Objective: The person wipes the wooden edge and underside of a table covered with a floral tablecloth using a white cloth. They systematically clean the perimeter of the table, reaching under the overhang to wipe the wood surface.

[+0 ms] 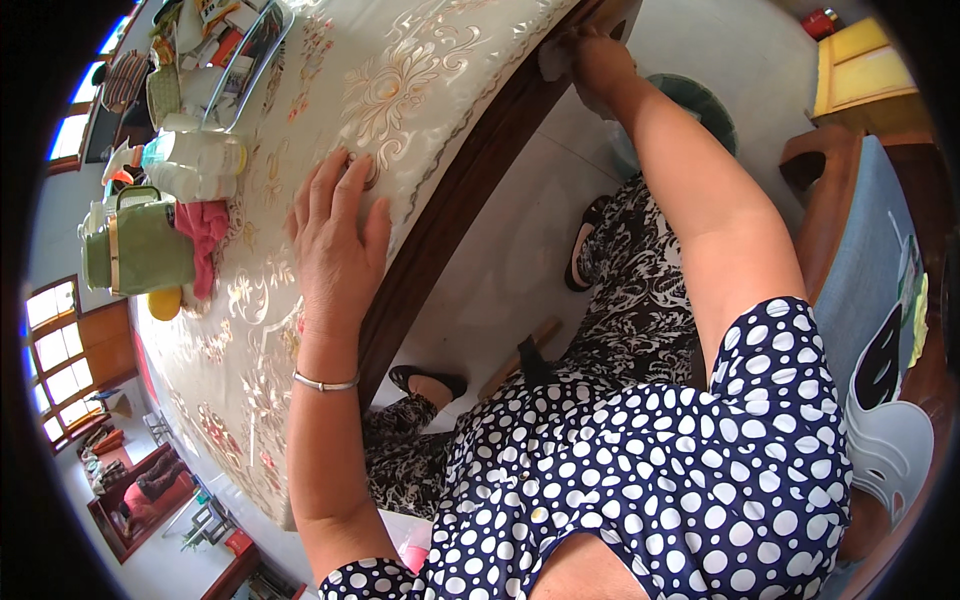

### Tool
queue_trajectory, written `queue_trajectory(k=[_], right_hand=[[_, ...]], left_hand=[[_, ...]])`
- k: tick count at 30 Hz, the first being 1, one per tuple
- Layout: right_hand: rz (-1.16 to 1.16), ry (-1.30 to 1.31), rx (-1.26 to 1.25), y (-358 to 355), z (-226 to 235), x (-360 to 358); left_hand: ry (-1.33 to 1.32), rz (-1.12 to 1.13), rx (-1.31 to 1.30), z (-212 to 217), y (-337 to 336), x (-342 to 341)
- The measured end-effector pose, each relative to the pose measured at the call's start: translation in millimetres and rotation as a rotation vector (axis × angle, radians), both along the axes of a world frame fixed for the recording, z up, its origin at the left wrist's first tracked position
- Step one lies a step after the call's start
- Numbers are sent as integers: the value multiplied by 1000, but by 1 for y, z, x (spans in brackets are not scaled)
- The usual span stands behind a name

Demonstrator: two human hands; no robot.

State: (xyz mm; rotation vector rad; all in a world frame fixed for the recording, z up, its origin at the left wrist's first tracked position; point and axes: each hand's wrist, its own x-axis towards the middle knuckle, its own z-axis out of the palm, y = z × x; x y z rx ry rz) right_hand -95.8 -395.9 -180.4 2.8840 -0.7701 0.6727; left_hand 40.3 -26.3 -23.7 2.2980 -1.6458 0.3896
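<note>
My left hand [340, 235] rests palm down on the pale tablecloth [255, 370], which has a floral pattern. Its fingers are stretched out and the thumb stands apart. At the far end of the table, my right hand [603, 75] is closed on a whitish cloth [554, 61]. The cloth presses against the dark wooden table edge [455, 185], just below the tablecloth's scalloped border. My fingers hide part of the cloth.
A green bin [697, 112] stands on the floor under my right forearm. A wooden chair with a blue cushion [868, 225] is at the right. On the table's left stand a green container [150, 248], a pink cloth [208, 235], plastic jars [205, 165] and a wire basket [240, 75].
</note>
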Motion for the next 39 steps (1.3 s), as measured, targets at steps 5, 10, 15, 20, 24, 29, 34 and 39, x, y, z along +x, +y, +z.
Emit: queue_trajectory(k=[5,10,15,20,24,29,34,39], right_hand=[[-49,385,288,51,49,12],[274,646,147,107,52,22],[495,344,65,168,19,25],[559,300,99,226,16,29],[674,213,104,270,5,31],[704,195,65,329,1,33],[841,121,181,404,-22,49],[814,-37,379,425,-31,59]], left_hand=[[28,22,-4,-2,2,-1],[36,39,-8,-1,0,-1],[20,52,-25,-1,0,-2],[17,50,-32,0,1,-2],[20,48,-51,-4,2,-2],[11,38,-62,-3,-2,-3],[-3,47,-51,-5,5,-1],[31,-11,-80,-4,-4,1]])
